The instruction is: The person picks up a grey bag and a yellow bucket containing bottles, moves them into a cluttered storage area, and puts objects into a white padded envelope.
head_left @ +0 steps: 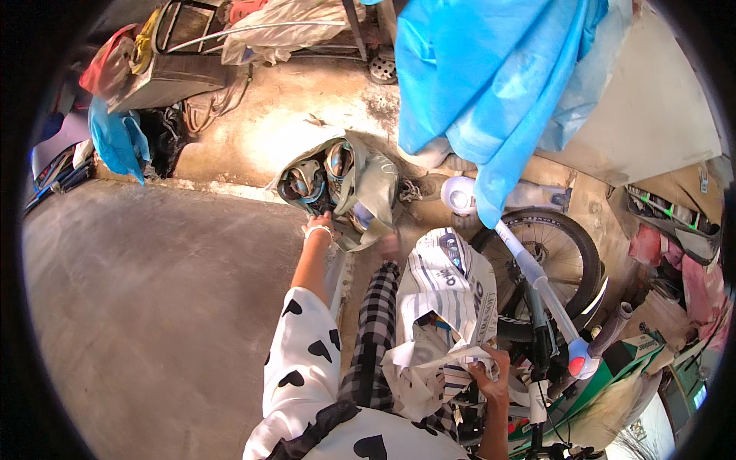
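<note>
My left hand (320,224) is closed at the near rim of an olive-green bag (378,184) on the floor, its fingertips partly hidden by the fabric. Inside the bag's mouth lie shoes (305,181), dark and pale with blue parts. My right hand (493,372) grips the crumpled edge of a white striped bag (452,287), which rests against my leg. Through this bag's opening some dark and coloured contents show, too small to name.
A bicycle wheel (571,264) and a pale tube with a white and red end (548,295) stand close on my right. Blue cloth (491,77) hangs ahead. A grey floor slab (161,307) lies to my left; bundled things (119,138) sit at the far left.
</note>
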{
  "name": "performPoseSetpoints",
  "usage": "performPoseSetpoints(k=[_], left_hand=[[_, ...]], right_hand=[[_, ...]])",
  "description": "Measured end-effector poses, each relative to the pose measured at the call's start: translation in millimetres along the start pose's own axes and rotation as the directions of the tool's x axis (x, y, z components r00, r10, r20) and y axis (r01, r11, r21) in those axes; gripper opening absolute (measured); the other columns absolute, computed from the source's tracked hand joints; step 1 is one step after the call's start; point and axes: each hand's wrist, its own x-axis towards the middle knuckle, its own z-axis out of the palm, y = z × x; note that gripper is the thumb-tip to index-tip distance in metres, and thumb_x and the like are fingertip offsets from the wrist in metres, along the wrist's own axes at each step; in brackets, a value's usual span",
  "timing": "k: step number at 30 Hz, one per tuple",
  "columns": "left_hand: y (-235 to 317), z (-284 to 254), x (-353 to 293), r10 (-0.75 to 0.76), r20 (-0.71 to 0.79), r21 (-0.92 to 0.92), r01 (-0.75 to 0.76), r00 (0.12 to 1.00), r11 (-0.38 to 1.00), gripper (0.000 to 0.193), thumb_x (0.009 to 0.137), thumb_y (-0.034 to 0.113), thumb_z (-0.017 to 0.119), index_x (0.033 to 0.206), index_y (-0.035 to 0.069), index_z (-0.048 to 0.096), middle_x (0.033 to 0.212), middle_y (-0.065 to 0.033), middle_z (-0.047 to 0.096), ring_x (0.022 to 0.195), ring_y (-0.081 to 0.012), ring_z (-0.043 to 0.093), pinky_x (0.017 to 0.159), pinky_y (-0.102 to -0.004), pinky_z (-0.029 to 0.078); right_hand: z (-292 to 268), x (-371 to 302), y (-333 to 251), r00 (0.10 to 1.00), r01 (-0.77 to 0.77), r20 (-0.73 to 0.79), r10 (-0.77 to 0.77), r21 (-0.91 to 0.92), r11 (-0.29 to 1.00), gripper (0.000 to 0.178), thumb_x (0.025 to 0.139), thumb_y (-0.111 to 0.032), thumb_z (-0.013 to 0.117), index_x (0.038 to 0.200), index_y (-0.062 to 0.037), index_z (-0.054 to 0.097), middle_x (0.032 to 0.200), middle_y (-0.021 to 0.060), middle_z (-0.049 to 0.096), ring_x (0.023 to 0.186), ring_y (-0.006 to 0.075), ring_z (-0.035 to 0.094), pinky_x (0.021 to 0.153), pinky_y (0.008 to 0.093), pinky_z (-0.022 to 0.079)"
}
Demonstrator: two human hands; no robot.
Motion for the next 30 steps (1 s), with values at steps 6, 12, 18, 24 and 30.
performPoseSetpoints(k=[6, 12, 18, 24, 30], left_hand=[[-29.1, -14.5, 7.6, 0.071, -0.253, -0.375, -0.165, 0.965, 0.912, 0.033, 0.073, 0.034, 0.058, 0.095, 0.009, 0.062, 0.098, -0.0152, 0.060, 0.103, -0.0323, 0.047, 0.089, -0.0387, 0.038], [-13.7, -36.2, -26.8, 0.088, -0.391, -0.404, -0.257, 0.916, 0.878, 0.038, 0.074, 0.038, 0.055, 0.089, 0.004, 0.063, 0.093, -0.0204, 0.060, 0.091, -0.0366, 0.054, 0.084, -0.0386, 0.042], [-50.0, -66.1, -65.4, -0.035, -0.383, -0.601, -0.220, 0.923, 0.768, 0.036, 0.072, 0.036, 0.057, 0.089, 0.005, 0.065, 0.088, -0.0195, 0.062, 0.086, -0.0335, 0.058, 0.079, -0.0381, 0.044], [-79.3, -104.7, -122.4, -0.248, -0.331, -0.882, -0.205, 0.910, 0.425, 0.039, 0.064, 0.035, 0.056, 0.086, 0.004, 0.066, 0.080, -0.0170, 0.064, 0.079, -0.0303, 0.061, 0.074, -0.0356, 0.045], [-151.1, -132.3, -152.5, -0.525, -0.319, -0.948, -0.262, 0.789, 0.182, 0.023, 0.065, 0.022, 0.059, 0.065, -0.001, 0.063, 0.063, -0.0065, 0.060, 0.058, -0.0137, 0.054, 0.055, -0.0287, 0.041]], right_hand=[[-0.4, 25.1, -49.9, 0.995, 0.096, 0.010, -0.096, 0.003, 0.995, 0.040, 0.065, -0.014, 0.075, 0.097, -0.0043, 0.054, 0.095, 0.0102, 0.052, 0.089, 0.0255, 0.051, 0.079, 0.0361, 0.040], [-11.5, 35.8, -76.6, 0.999, -0.016, -0.032, 0.023, 0.201, 0.980, 0.043, 0.069, -0.026, 0.072, 0.101, -0.0037, 0.054, 0.095, 0.0123, 0.052, 0.087, 0.0237, 0.053, 0.075, 0.0358, 0.041], [-13.2, 53.2, -91.3, 0.973, 0.139, -0.230, 0.020, 0.654, 0.743, 0.031, 0.086, -0.026, 0.044, 0.106, -0.0022, 0.047, 0.095, 0.0071, 0.054, 0.085, 0.0173, 0.054, 0.076, 0.0290, 0.044], [-26.2, 83.3, -167.3, 0.925, 0.133, -0.243, 0.292, 0.927, 0.349, 0.039, 0.091, -0.041, 0.035, 0.097, -0.0062, 0.051, 0.079, 0.0015, 0.054, 0.072, 0.0121, 0.053, 0.062, 0.0239, 0.043], [-44.6, 107.0, -208.8, 0.971, 0.049, -0.053, 0.234, 0.998, 0.026, 0.042, 0.092, -0.035, 0.033, 0.126, -0.0120, 0.039, 0.116, 0.0041, 0.051, 0.105, 0.0208, 0.051, 0.086, 0.0363, 0.044]])
